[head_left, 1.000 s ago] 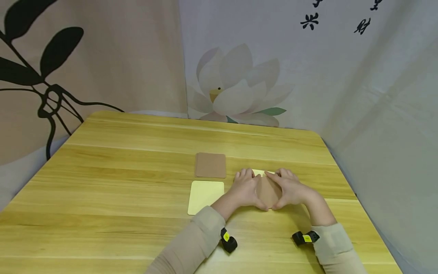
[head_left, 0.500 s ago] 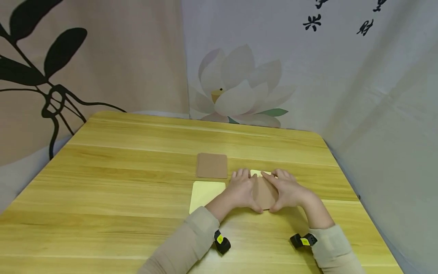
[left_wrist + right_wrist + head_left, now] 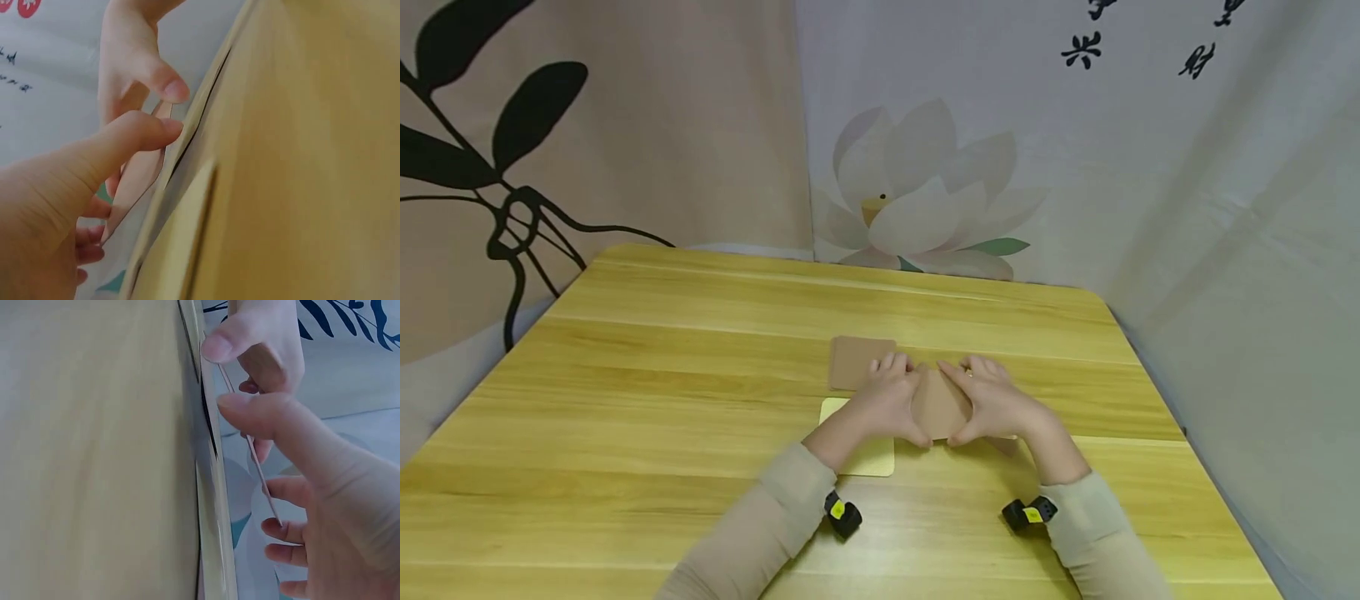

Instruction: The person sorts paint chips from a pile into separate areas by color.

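Note:
A thin brown square card [image 3: 940, 407] is held between both hands, raised over the table. My left hand [image 3: 883, 406] grips its left side, thumb at the near edge and fingers at the far edge. On the opposite side my right hand [image 3: 996, 406] holds it in the same way. The left wrist view shows the card's face [image 3: 140, 172] tilted between the two thumbs; the right wrist view shows its thin edge [image 3: 264, 484]. Left of the hands lie a brown square card [image 3: 852, 364] and a yellow square card [image 3: 874, 460], both partly covered by my left hand and forearm.
Under my right hand, the corner of another brown piece [image 3: 1006, 446] shows on the wooden table [image 3: 700, 417]. Curtains with a lotus print [image 3: 925, 192] and dark leaves [image 3: 538, 117] hang behind the table. Each wrist wears a small black camera.
Both hands have moved left and slightly away with the brown card between them, off the spot at the right. A brown corner now shows there, and my left hand overlaps the left-hand cards.

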A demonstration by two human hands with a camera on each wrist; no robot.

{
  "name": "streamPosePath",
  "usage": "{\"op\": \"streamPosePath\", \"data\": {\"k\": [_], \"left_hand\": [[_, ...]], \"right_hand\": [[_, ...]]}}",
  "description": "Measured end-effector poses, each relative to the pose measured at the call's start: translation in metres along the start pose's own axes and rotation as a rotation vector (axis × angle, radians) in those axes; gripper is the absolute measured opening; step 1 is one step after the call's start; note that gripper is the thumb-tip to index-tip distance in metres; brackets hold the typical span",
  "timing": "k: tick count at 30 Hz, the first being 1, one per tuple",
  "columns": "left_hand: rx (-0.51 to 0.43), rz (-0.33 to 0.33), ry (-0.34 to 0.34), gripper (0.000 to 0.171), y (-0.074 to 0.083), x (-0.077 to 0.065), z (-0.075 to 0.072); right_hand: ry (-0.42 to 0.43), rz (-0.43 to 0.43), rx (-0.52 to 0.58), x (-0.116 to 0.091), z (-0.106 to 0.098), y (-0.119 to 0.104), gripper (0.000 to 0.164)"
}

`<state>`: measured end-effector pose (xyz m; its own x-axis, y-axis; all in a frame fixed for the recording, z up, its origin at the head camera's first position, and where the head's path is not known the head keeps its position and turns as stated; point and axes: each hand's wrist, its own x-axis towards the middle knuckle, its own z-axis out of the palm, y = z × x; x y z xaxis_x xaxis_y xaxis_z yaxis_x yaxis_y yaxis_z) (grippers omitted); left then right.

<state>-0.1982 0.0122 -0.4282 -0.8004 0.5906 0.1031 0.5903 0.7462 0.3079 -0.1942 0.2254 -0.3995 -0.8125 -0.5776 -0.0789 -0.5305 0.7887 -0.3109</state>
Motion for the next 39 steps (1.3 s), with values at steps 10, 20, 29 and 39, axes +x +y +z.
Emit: {"op": "streamPosePath", "data": {"k": [10,20,29,39], "left_hand": [[0.036,-0.022,0.017,0.114,-0.041,-0.007,-0.02],[-0.077,-0.051,0.015,0.106,-0.076,-0.012,-0.033],[-0.125,-0.086,0.013,0.104,-0.101,-0.011,-0.037],[-0.133,-0.098,-0.011,0.1,-0.118,-0.01,-0.035]], "right_hand": [[0.016,0.014,-0.004,0.041,0.005,-0.015,0.116],[0.032,0.006,0.034,0.077,0.014,-0.026,0.114],[0.044,0.052,0.055,0.101,0.02,-0.033,0.112],[0.045,0.067,0.052,0.114,0.031,-0.029,0.108]]}}
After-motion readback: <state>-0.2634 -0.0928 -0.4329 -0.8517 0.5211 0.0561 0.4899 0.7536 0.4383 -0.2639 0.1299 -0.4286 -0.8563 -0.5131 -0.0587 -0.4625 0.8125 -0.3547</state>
